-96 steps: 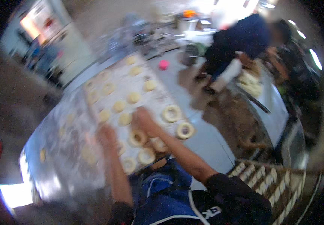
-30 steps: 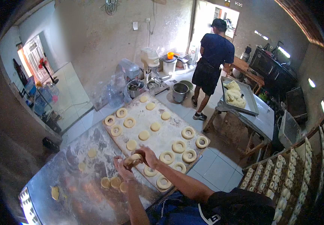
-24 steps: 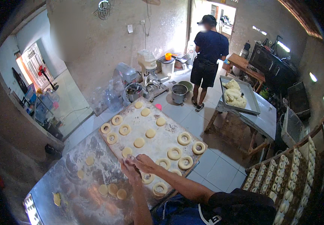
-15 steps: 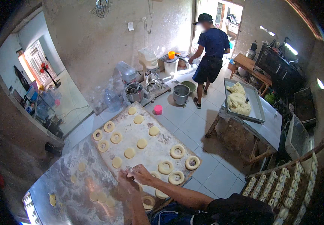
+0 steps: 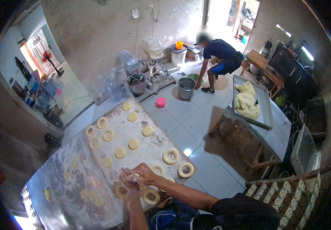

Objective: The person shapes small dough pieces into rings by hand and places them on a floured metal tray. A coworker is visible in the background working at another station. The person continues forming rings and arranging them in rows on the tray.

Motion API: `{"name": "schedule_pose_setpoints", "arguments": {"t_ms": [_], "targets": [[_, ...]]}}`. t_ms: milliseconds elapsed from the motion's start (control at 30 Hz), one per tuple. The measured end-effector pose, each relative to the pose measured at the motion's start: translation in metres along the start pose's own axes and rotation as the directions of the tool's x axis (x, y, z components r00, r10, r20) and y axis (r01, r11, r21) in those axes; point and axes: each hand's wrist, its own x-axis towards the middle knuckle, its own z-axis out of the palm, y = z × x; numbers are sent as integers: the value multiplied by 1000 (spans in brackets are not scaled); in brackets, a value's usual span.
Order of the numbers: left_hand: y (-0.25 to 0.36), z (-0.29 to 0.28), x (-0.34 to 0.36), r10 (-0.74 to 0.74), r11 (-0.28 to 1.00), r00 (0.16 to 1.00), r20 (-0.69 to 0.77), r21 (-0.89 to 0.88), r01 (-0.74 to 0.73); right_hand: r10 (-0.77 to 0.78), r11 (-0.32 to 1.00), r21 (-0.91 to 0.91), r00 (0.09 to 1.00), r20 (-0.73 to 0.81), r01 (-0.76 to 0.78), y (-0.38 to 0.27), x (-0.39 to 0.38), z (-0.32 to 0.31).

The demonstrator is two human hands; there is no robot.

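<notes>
My left hand [image 5: 129,178] and my right hand [image 5: 145,173] are closed together around a small pale piece of dough [image 5: 136,175], mostly hidden by my fingers, above the lower part of a floured board [image 5: 127,126]. On that board lie several flat dough discs [image 5: 120,153] and several dough rings [image 5: 170,156], some directly below and beside my hands. To the left, a few more discs [image 5: 99,201] lie on a flour-dusted metal table [image 5: 58,207], with an irregular scrap of dough [image 5: 47,194] near its left part.
A co-worker [image 5: 219,57] bends by a metal pot [image 5: 186,89] at the back. A pink tub [image 5: 160,102] sits on the tiles. On the right are a tray [image 5: 265,99] with dough lumps and racks of rings [image 5: 284,203]. Mixers [image 5: 152,50] line the wall.
My hands, separate on the board about three seconds ago, are now together holding dough. The co-worker has moved from standing at the back to bending low with an arm down by the pot.
</notes>
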Motion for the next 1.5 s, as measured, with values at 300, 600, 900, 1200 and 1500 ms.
{"name": "schedule_pose_setpoints", "arguments": {"t_ms": [300, 600, 900, 1200, 1500], "targets": [[34, 52, 9, 294, 919, 932, -213, 329, -215, -61, 997, -53, 997, -56, 58, 15, -8, -27], [34, 90, 13, -167, 957, 981, -96, -256, 138, 108, 980, -157, 988, -108, -124, 25, -23, -53], [39, 138, 40, 66, 965, 997, -45, 257, -52, 334, 942, 58, 929, -159, -330, 26, -23, -94], [99, 171, 124, -228, 722, 973, -21, 667, 183, 553, 765, -231, 797, -242, -601, 59, 3, -162], [90, 151, 116, -144, 589, 948, 285, 795, -149, 161, 759, -605, 970, -183, -241, 104, 2, -165]]}}
